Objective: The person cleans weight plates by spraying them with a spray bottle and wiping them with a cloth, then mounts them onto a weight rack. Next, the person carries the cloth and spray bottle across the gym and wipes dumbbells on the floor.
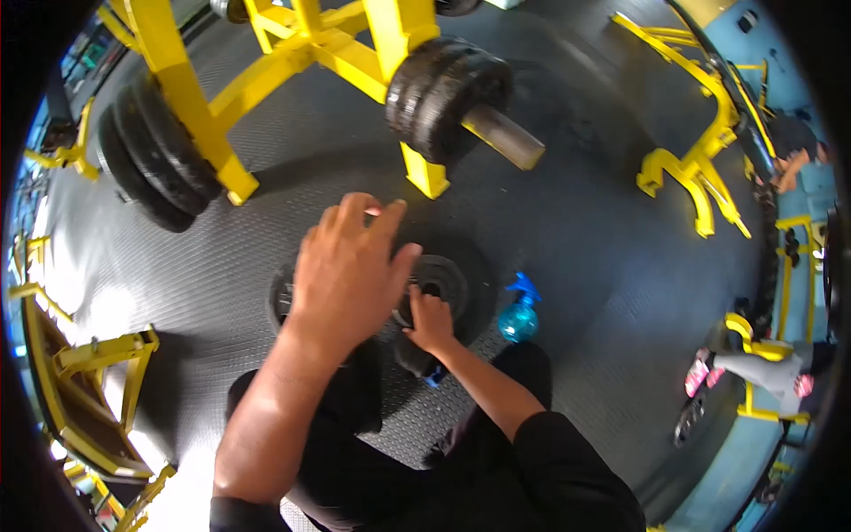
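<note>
Head view: the left hand (350, 266) hangs spread and open above a stack of black weight plates (443, 282) lying flat on the rubber floor (576, 230), gripping nothing. The right hand (431, 321) is lower, its fingers curled over the near rim of the small top plate by the centre hole; whether it truly grips the plate or merely rests on it I cannot tell. The plates sit in the middle of the scene, just ahead of the person's knees.

A likely hazard, judged from this: fingers curled at the rim could be pinched if the top plate slides or drops back on the larger one beneath. The blue spray bottle (519, 310) stands just right of the stack and could be knocked over by a plate swung that way.

Farther off, a yellow rack (310, 44) carries loaded plates on a peg (505, 137) jutting toward the stack, so a lift straight up and away has little room. More plates (146, 164) lean at far left. Another yellow frame (700, 168) stands at right, well apart, with another person's feet (709, 372) beyond.
</note>
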The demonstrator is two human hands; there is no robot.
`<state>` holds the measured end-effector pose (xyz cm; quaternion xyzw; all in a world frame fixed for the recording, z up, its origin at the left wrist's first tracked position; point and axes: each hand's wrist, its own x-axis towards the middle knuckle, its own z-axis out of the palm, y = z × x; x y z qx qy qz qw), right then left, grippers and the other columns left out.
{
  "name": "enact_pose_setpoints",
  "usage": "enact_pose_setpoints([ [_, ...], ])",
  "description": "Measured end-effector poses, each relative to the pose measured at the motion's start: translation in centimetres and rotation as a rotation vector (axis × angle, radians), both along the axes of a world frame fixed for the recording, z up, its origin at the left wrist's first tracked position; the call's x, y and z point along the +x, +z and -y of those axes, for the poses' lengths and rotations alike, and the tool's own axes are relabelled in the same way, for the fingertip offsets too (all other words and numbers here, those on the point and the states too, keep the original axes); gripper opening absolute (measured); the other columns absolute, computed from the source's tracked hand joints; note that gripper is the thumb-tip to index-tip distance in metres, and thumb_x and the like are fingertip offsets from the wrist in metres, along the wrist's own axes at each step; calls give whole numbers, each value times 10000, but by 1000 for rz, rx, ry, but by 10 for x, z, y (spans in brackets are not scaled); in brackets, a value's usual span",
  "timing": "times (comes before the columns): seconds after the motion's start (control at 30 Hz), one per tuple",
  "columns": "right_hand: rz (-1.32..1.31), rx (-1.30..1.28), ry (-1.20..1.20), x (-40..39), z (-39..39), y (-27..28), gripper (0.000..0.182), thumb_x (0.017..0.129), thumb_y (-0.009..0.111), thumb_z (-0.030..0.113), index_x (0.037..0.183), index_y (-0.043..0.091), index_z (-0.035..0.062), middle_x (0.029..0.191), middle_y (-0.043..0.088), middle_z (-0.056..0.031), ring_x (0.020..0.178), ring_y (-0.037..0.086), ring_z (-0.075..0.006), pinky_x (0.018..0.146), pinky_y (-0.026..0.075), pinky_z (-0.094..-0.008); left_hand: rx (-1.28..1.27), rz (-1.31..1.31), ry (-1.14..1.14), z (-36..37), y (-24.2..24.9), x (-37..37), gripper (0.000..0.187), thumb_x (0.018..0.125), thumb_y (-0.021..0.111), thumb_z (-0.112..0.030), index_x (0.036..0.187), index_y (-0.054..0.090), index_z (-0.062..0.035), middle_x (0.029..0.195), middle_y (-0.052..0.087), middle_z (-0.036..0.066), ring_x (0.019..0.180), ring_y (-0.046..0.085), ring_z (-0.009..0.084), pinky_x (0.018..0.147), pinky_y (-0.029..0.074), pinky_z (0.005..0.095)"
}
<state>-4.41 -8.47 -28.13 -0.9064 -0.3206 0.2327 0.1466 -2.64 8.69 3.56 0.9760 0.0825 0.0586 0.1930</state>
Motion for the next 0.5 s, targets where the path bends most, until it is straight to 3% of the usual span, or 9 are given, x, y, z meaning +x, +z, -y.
enact_pose_setpoints([
  [0.07,173,316,-55,-17,13,-22,782,778,788,325,1435,456,63,1178,593,-149,1101,577,-351,894,448,-507,-23,12,-30,3,1,-3,450,886,721,-251,1286,634,-63,1201,598,158,1142,592,341,965,483,440],
  [0.1,184,284,-74,-15,27,-12,782,778,788,325,1435,456,63,1178,593,-149,1101,577,-351,894,448,-507,-8,17,-35,4,2,-6,449,887,720,-249,1285,634,-60,1201,596,157,1145,591,341,966,482,442],
  [0.17,199,402,-306,6,32,27,586,793,744,328,1293,582,67,1119,623,-164,1075,588,-367,883,461,-506,12,24,-38,5,2,-16,452,887,719,-244,1289,631,-58,1204,591,155,1150,589,346,969,479,448],
  [0.2,291,384,-463,23,46,40,496,781,743,320,1187,631,58,1057,640,-183,1045,600,-378,878,462,-507,3,40,-39,6,2,-20,452,887,719,-244,1289,631,-58,1204,591,155,1150,589,346,969,479,448],
  [0.23,430,396,-592,39,72,22,471,785,741,328,1156,660,50,1107,655,-186,1075,605,-383,893,473,-503,9,30,-35,6,4,-23,455,887,718,-244,1292,629,-59,1205,590,153,1150,588,346,972,477,450],
  [0.3,461,15,-821,64,122,22,634,767,766,360,1282,595,33,1172,654,-207,1164,599,-371,952,479,-493,23,46,-23,5,9,-30,458,886,718,-244,1296,627,-61,1207,589,151,1150,588,347,975,476,452],
  [0.37,31,-211,-1131,79,148,14,856,729,801,401,1397,474,-23,1258,629,-255,1230,585,-383,1019,470,-480,6,10,-47,4,7,-36,469,880,719,-257,1298,625,-65,1211,589,155,1149,590,342,976,476,452],
  [0.43,-231,-103,-1068,93,177,-7,1028,670,848,418,1432,376,-85,1278,606,-296,1224,593,-408,1039,463,-472,5,5,-58,0,1,-40,480,878,717,-270,1303,622,-69,1210,590,161,1148,590,343,974,479,454],
  [0.5,-292,101,-1047,90,171,-1,1005,636,889,422,1368,440,-101,1370,551,-306,1262,566,-421,1058,447,-467,30,-74,-57,0,-1,-43,532,876,709,-325,1336,595,-82,1203,598,177,1148,594,352,959,490,467],
])
